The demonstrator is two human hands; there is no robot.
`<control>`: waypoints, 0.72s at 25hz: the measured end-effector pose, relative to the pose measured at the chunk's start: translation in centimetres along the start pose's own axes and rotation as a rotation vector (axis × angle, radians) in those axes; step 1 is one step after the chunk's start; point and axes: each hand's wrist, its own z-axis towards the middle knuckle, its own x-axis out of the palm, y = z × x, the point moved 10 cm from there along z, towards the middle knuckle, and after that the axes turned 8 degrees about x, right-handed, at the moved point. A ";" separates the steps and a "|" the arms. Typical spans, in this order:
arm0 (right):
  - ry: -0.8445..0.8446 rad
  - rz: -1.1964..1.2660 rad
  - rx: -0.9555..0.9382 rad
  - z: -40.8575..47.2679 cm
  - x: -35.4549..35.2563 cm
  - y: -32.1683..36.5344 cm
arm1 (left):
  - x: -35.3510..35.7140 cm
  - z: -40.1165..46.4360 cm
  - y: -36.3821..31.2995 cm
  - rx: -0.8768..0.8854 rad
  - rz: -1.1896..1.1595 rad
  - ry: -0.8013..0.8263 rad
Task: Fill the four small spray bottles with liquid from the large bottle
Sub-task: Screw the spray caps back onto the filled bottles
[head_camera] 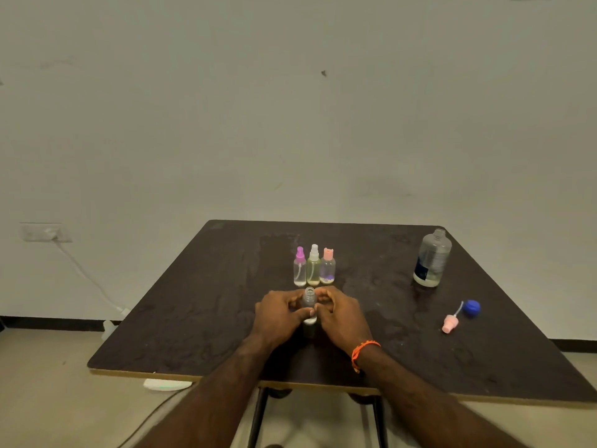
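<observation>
A small clear spray bottle (309,299) with no top stands on the dark table (200,305), near the middle. My left hand (277,313) and my right hand (342,313) both hold it from either side, fingers curled round its body. Just behind it stand three small capped bottles in a row: one with a purple sprayer (299,268), one with a white sprayer (313,266), one with a pink cap (327,267). The large clear bottle (432,258) stands uncapped at the far right.
A pink spray top with its tube (451,322) and a blue cap (471,308) lie on the table's right side. A wall socket (45,232) with a white cable sits on the wall at left. The table's near edge runs under my forearms.
</observation>
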 end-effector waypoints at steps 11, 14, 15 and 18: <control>-0.116 -0.078 0.059 -5.0 -10.0 -5.2 | 8.6 0.1 -8.2 0.133 -0.043 0.146; -0.119 -0.172 0.103 -4.8 -12.1 -6.1 | 9.6 0.3 -9.0 0.139 -0.003 0.130; -0.148 -0.237 0.123 -4.5 -13.2 -6.6 | 9.7 0.3 -9.0 0.131 0.012 0.118; -0.245 -0.610 0.115 -3.5 -16.6 -7.4 | 10.1 0.4 -8.6 0.116 -0.009 0.111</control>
